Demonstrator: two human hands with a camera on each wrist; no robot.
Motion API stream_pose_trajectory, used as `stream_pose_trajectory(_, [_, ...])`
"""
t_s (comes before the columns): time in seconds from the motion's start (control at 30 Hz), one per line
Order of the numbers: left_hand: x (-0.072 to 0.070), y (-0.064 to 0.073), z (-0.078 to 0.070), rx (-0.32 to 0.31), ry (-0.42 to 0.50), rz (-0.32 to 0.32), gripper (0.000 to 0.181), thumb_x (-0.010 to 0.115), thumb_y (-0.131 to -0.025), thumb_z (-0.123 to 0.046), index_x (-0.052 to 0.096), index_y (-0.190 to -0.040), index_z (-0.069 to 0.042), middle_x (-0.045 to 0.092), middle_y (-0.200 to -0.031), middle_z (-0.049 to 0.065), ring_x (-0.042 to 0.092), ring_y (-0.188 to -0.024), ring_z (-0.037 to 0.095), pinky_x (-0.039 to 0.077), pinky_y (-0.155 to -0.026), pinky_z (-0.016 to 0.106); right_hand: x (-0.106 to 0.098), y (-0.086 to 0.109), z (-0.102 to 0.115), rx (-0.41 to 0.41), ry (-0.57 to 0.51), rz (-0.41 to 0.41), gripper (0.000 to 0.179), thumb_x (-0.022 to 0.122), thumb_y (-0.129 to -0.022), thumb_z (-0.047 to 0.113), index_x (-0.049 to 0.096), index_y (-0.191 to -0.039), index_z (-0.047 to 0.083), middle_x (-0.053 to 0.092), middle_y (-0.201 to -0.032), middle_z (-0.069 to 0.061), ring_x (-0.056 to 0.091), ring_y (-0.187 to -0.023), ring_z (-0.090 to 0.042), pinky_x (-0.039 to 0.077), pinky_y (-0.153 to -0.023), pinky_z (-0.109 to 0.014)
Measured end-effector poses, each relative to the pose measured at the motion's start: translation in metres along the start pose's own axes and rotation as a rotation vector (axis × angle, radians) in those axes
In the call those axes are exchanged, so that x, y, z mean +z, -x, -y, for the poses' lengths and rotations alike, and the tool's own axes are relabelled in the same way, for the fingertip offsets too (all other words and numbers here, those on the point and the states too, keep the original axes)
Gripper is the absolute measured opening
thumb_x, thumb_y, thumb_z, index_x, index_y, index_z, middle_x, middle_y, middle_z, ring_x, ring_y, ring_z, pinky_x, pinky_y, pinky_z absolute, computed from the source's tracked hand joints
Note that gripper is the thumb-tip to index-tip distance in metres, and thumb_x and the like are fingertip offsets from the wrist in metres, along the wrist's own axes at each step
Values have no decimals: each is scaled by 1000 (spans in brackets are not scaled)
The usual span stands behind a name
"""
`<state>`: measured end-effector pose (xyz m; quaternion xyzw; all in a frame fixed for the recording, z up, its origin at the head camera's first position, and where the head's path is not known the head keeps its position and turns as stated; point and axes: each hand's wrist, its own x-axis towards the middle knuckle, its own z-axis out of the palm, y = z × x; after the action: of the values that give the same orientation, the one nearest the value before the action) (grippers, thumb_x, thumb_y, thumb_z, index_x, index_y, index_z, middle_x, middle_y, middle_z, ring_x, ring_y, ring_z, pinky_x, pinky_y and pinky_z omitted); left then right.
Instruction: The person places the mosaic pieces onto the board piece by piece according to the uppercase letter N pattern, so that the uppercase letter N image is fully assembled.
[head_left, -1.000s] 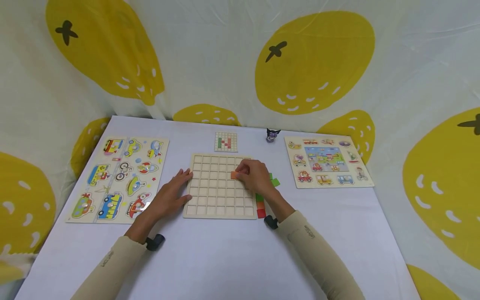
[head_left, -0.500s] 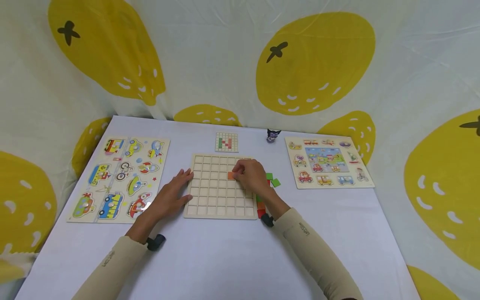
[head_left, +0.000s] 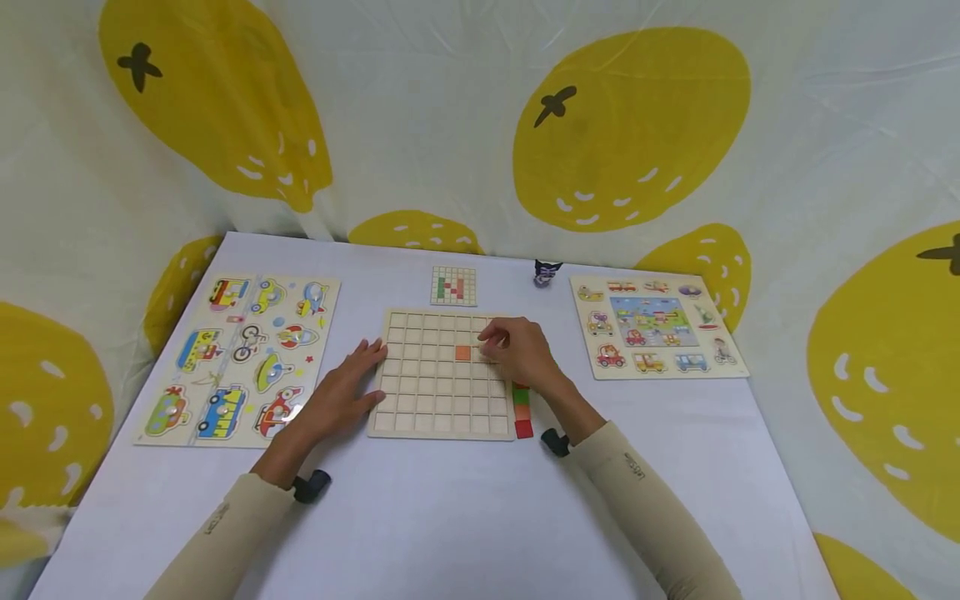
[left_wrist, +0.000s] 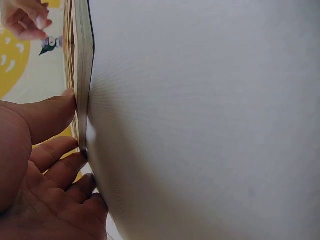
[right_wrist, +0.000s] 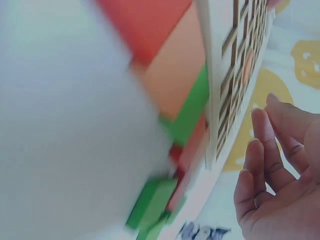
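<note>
A wooden grid board [head_left: 420, 392] lies flat at the middle of the table, with one orange tile [head_left: 462, 352] in a cell right of its centre. My left hand [head_left: 348, 392] rests at the board's left edge. In the left wrist view, its thumb and fingers touch the board's side [left_wrist: 82, 75] without curling round it. Above the board's right part hovers my right hand [head_left: 520, 354], fingers loosely bent and nothing between them. Beside the board's right edge lie red, orange and green tiles [head_left: 522, 408]; the hand hides some in the head view. More green tiles [right_wrist: 155, 200] show in the right wrist view.
A small pattern card [head_left: 453, 286] with green and red squares lies behind the board. A dark little figure [head_left: 546, 272] stands at the back. Vehicle puzzle boards lie at left [head_left: 288, 367] and right [head_left: 581, 304]. A lemon-print cloth [head_left: 420, 125] hangs behind.
My right hand moved slightly left with the orange tile, let it go in a cell, then drew back to the right. The left hand stayed at the board's edge.
</note>
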<state>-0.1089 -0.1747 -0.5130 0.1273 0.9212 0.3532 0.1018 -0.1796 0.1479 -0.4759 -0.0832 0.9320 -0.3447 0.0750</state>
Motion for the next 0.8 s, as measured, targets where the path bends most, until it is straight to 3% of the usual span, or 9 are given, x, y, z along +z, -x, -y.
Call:
stream_pose_trajectory(0.3, [-1,0,-1,1,2,4,78,74,-98,-10,35,-166,-6,25,-177,14,14,-166,39,17,-133,64,-26,20,-29,27,9,-6,14,80,-95,15,79,-109,16,72,-95,-1,59,-93,-23,51,-79,-34])
stream_pose_trajectory(0.53, [-1,1,-1,-4,-1,1,78,74,-97,-9,36,-165,-6,26,-177,13,15,-166,38,18,-134,64,-25,25,-45,56,74,20,20,85,-92,24,80,-111,19,72,-98,0,56,-96,-23,49,-81,-34])
stream_pose_trajectory(0.8, [1,1,-1,25,-7,-22,77,77,-96,-8,40,-163,-4,30,-175,15,18,-165,39,19,-134,61,-22,24,-44,49,143,32,22,86,-91,23,82,-111,16,75,-101,-2,56,-98,-24,49,-82,-34])
